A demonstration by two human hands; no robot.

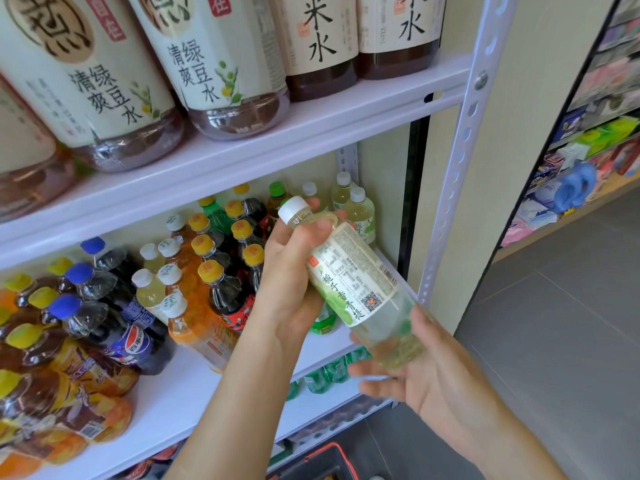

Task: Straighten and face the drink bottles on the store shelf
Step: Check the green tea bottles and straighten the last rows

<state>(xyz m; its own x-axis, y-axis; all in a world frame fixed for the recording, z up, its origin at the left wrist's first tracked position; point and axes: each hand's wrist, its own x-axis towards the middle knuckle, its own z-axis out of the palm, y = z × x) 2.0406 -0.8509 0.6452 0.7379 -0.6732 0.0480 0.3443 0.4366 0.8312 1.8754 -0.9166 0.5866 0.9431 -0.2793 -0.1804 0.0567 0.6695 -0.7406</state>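
Mid-task: my left hand (294, 271) grips the neck and my right hand (415, 372) grips the base of a white-capped pale drink bottle (356, 282), held tilted off the middle shelf (173, 393), barcode side up, still to be placed and faced.

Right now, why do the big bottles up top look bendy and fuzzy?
Head view: the wide lens leans the top bottles and the shelf post; those bottles sit near the edge, slightly soft; the aisle goods at right are blurry; the held bottle is sharp; light is even.
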